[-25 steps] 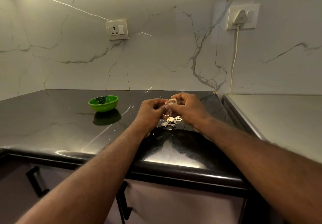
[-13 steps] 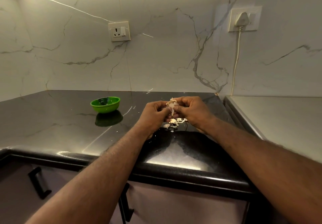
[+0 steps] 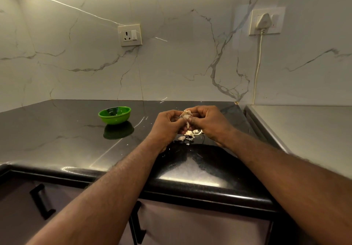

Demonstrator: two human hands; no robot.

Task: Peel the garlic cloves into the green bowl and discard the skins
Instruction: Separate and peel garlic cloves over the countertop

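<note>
A garlic clove [image 3: 186, 115] with papery skin curling off it is pinched between the fingertips of my left hand [image 3: 166, 125] and my right hand [image 3: 210, 123], held just above the black countertop [image 3: 66, 140]. Below the hands lies a small heap of pale garlic skins and pieces [image 3: 189, 135]. The green bowl [image 3: 114, 115] stands on the counter about a hand's width left of my left hand; I cannot tell what is inside it.
The marble wall carries a socket [image 3: 130, 35] and a plugged-in white cable [image 3: 258, 69]. A grey steel surface [image 3: 304, 128] adjoins the counter on the right. Cabinet doors with black handles [image 3: 41, 201] lie under the front edge.
More skin has lifted off the clove and now sticks up between my fingertips. Both hands stay together over the skin heap; the bowl has not moved.
</note>
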